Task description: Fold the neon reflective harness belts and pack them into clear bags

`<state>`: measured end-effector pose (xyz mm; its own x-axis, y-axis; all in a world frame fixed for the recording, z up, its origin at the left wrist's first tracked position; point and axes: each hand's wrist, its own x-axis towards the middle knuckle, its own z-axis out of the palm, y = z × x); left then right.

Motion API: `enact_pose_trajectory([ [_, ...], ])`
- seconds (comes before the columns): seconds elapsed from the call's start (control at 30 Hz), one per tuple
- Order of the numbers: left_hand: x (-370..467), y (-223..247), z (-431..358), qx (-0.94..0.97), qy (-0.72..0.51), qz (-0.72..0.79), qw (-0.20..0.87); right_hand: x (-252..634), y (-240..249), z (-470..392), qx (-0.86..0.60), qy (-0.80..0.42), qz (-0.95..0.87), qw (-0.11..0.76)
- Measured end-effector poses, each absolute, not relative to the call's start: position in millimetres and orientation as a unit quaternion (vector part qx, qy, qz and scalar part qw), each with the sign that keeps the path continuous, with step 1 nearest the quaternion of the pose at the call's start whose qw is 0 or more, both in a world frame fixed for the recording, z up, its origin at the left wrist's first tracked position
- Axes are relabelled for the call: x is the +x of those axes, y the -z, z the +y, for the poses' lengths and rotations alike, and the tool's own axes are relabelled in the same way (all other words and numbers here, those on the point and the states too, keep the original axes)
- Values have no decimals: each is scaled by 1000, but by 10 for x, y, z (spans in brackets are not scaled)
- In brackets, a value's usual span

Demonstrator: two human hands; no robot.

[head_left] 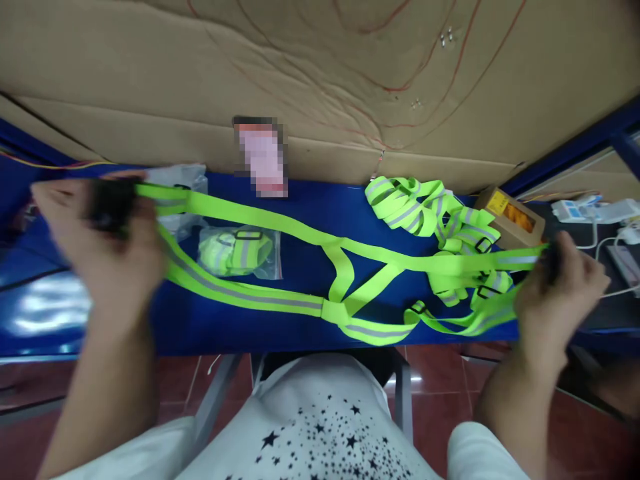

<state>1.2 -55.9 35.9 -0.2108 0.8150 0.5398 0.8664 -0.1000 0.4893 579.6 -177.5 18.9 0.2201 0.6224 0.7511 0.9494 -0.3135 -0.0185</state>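
Note:
Stretched across my view is a neon yellow-green reflective harness [335, 312] made of elastic straps with grey stripes. My left hand [125, 247] grips its left end at a black buckle [113, 205], blurred by motion. At the right end, my right hand [555, 300] is closed around the straps and a dark buckle [552, 263]. Two short crossing straps join the long bands near the middle. Behind the right part lies a heap of similar straps [410, 207] with black sliders. A clear bag [240, 252] with a folded harness lies beneath the left part.
A blue table [310, 207] runs below the harness, against a cardboard-covered wall [150, 80]. A blurred-out phone-like item [263, 157] leans there. Another plastic bag [193, 180] lies at left. A small cardboard box [515, 217], white power strip [595, 210] and cables are at right.

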Motion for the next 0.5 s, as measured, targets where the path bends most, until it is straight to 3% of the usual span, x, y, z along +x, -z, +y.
enact_pose_trajectory([
  [0.07, 448, -370, -627, -708, 339, -604, 139, 5322, -180, -1626, -718, 335, -571, 216],
  [0.2, 1178, -356, -682, -846, 205, -492, -2, 4401, -219, -1432, -709, 195, -646, 203],
  [0.33, 1752, -345, -720, -868, 93, -487, 25, 3798, -231, -1271, -701, 141, -677, 174],
  [0.5, 2074, -385, -727, -869, 69, -487, 51, 3515, -220, -1089, -692, 118, -698, 143],
])
